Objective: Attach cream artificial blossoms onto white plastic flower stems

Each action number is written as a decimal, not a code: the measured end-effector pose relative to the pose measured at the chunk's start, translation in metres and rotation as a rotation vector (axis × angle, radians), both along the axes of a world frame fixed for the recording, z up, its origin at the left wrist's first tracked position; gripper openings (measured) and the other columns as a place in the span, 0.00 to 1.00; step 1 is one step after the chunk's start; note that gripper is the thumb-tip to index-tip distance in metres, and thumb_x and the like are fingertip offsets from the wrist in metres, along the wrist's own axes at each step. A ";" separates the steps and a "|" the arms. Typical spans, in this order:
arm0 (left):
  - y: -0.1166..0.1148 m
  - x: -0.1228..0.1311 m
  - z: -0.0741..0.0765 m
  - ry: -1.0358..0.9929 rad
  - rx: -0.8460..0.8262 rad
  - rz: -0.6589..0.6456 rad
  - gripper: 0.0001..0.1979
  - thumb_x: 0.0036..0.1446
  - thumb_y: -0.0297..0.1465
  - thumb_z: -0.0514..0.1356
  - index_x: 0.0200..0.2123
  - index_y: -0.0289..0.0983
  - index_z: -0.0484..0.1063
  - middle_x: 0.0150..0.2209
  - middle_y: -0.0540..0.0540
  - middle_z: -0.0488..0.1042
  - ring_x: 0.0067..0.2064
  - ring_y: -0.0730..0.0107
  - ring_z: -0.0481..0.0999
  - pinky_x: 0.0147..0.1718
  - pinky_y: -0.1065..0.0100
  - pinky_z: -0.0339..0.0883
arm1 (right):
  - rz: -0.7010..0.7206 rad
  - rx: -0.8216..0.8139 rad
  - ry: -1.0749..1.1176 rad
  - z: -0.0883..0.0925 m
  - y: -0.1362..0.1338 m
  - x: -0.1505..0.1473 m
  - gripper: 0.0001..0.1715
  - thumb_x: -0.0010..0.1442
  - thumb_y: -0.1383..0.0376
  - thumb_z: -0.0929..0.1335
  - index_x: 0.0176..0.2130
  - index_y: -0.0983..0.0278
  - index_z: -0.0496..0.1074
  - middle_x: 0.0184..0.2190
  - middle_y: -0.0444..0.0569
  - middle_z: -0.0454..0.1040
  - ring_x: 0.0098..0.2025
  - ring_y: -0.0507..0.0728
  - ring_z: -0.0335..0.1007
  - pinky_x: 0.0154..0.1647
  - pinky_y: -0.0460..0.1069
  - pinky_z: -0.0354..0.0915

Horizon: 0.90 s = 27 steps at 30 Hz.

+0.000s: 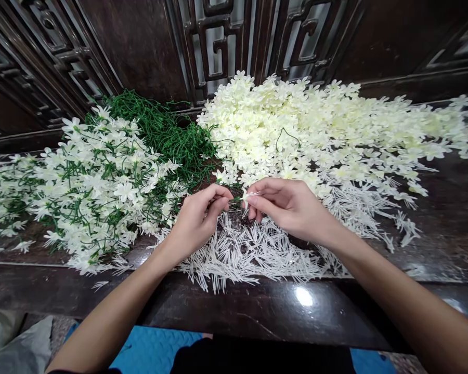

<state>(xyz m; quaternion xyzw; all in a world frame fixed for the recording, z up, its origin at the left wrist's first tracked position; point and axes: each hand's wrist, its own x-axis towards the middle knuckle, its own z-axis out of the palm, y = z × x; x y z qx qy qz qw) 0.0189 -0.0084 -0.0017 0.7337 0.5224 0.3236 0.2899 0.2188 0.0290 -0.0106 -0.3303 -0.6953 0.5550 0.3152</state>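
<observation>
Between thumb and fingers, my left hand [200, 215] pinches a green plastic stem [236, 199]. My right hand [284, 205] is closed on a small white artificial flower [246, 197] at the stem's tip, with thin white stamens showing by the fingertips. Below both hands lies a spread of loose white stamens [253, 254]. Behind them are a heap of cream flower heads [296, 119] and a tangle of bare green stems [159, 127]. To the left of my left hand is a pile of white flowers on green stems [97, 192].
Everything lies on a dark, glossy wooden bench [288, 306] with a front edge towards me. A carved wooden lattice back [222, 47] rises behind the piles. A blue quilted mat [152, 348] and a pale plastic bag [23, 348] are down below the bench.
</observation>
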 end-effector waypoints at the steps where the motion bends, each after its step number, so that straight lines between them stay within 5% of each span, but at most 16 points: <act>1: 0.000 0.001 0.001 0.000 -0.005 -0.008 0.07 0.63 0.28 0.52 0.36 0.38 0.70 0.30 0.48 0.73 0.28 0.73 0.68 0.27 0.70 0.60 | 0.003 -0.003 -0.007 0.000 0.000 -0.001 0.06 0.62 0.63 0.67 0.37 0.64 0.71 0.27 0.46 0.74 0.28 0.53 0.72 0.31 0.52 0.71; 7: -0.001 0.003 0.000 0.017 0.105 -0.010 0.03 0.57 0.30 0.61 0.34 0.36 0.72 0.28 0.49 0.73 0.28 0.73 0.68 0.28 0.70 0.61 | 0.010 -0.035 -0.033 0.006 -0.004 -0.005 0.08 0.61 0.61 0.68 0.36 0.65 0.71 0.26 0.47 0.74 0.27 0.54 0.72 0.29 0.52 0.70; 16: 0.001 0.001 -0.001 0.086 0.371 -0.091 0.05 0.59 0.27 0.59 0.31 0.34 0.74 0.24 0.49 0.71 0.26 0.74 0.66 0.27 0.71 0.62 | 0.025 -0.008 -0.077 0.002 -0.005 -0.006 0.07 0.63 0.63 0.65 0.37 0.64 0.70 0.27 0.48 0.73 0.29 0.54 0.72 0.31 0.53 0.70; 27: -0.002 0.002 -0.003 -0.081 0.146 -0.012 0.06 0.56 0.26 0.62 0.31 0.38 0.80 0.25 0.49 0.81 0.23 0.74 0.75 0.22 0.73 0.66 | 0.068 0.162 -0.042 0.001 -0.006 -0.006 0.07 0.63 0.65 0.65 0.37 0.67 0.69 0.28 0.48 0.70 0.29 0.54 0.68 0.27 0.50 0.67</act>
